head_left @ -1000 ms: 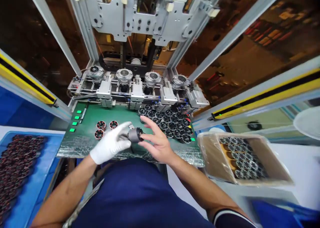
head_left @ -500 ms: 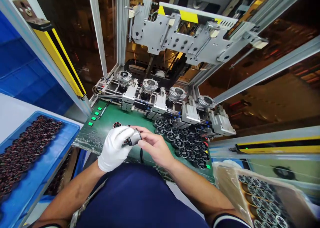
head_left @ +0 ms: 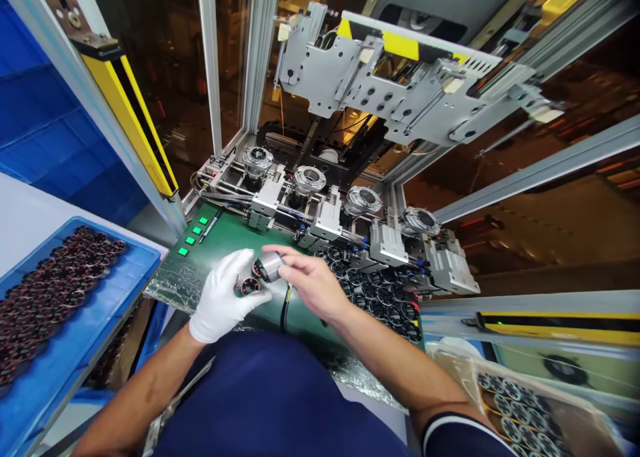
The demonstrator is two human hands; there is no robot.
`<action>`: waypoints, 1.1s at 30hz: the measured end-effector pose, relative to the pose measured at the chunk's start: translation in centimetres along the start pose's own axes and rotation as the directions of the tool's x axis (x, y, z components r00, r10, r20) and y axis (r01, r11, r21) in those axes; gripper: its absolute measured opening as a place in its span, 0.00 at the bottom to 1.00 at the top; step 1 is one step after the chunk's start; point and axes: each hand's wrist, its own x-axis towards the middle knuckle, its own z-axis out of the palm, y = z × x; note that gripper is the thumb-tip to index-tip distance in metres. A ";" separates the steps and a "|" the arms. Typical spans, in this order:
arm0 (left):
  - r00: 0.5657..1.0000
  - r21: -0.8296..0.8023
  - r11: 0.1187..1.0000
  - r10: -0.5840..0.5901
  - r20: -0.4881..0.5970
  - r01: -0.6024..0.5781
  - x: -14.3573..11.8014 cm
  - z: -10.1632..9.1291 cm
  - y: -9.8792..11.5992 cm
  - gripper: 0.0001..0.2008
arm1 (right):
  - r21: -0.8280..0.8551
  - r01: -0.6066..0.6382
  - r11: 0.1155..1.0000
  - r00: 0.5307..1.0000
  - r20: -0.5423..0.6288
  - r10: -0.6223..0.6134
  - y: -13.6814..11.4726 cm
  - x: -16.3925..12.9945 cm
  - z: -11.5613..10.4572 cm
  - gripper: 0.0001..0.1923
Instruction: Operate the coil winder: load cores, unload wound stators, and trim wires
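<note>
My left hand (head_left: 223, 297), in a white glove, pinches a small round wound coil part (head_left: 249, 285) with red showing inside it. My bare right hand (head_left: 309, 281) holds a grey metal cylinder housing (head_left: 271, 267) by its side, right next to the coil part. Both hands meet above the green work mat (head_left: 220, 240). Several dark ring-shaped housings (head_left: 373, 290) stand in rows on the mat to the right of my hands.
A machine with a row of round metal fixtures (head_left: 309, 179) stands behind the mat. A blue tray (head_left: 100, 297) of dark wound coils sits at left. A lined cardboard box (head_left: 525, 403) of housings is at lower right. Green lit buttons (head_left: 193, 237) mark the mat's left edge.
The view has swung left and tilted. My hands have drawn together; my right hand now grips the grey housing and my left hand has picked up a coil part.
</note>
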 end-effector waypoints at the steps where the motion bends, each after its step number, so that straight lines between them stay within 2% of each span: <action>1: 0.998 0.000 0.999 -0.053 -0.018 0.053 -0.5 0.1 -1.0 0.35 | -0.084 0.069 0.994 0.997 -0.014 -0.071 -0.5 1.3 -1.5 0.12; 2: 0.993 -0.012 0.994 -0.111 -0.045 0.111 -1.0 0.2 -2.1 0.35 | -0.212 0.153 0.965 0.986 -0.033 -0.164 -1.1 3.0 -3.3 0.11; 3: 0.982 -0.040 0.985 -0.173 -0.075 0.170 -1.6 0.5 -3.4 0.33 | -0.372 0.229 0.900 0.963 -0.046 -0.265 -1.7 4.9 -5.4 0.11; 5: 0.949 -0.125 0.954 -0.288 -0.124 0.273 -2.9 1.4 -6.0 0.29 | -0.682 0.278 0.677 0.905 -0.051 -0.423 -2.9 8.9 -9.9 0.10; 7: 0.917 -0.189 0.916 -0.379 -0.124 0.353 -3.8 2.5 -8.1 0.27 | -0.854 0.194 0.482 0.899 -0.041 -0.435 -3.5 12.7 -13.8 0.07; 10: 0.899 -0.183 0.893 -0.431 -0.082 0.412 -4.4 3.7 -9.5 0.25 | -0.913 0.155 0.376 0.928 0.004 -0.373 -3.0 16.3 -17.1 0.04; 12: 0.901 -0.161 0.896 -0.429 -0.070 0.414 -4.4 3.9 -9.5 0.24 | -0.923 0.172 0.344 0.941 0.051 -0.333 -2.2 17.2 -17.7 0.03; 17: 0.914 -0.119 0.912 -0.401 -0.065 0.392 -4.1 3.7 -9.1 0.23 | -0.947 0.196 0.256 0.960 0.131 -0.249 -1.1 17.2 -17.8 0.06; 27: 0.924 -0.051 0.926 -0.378 -0.056 0.375 -4.0 3.7 -9.4 0.23 | -0.982 0.154 0.105 0.986 0.146 -0.083 -1.7 19.6 -17.9 0.06; 30: 0.925 -0.047 0.927 -0.375 -0.059 0.373 -4.1 3.7 -9.4 0.23 | -0.982 0.167 0.090 0.985 0.162 -0.066 -1.9 19.1 -17.9 0.07; 33: 0.926 -0.057 0.928 -0.372 -0.072 0.368 -4.2 3.8 -9.5 0.23 | -0.980 0.188 0.069 0.979 0.181 -0.098 -1.6 17.8 -17.6 0.13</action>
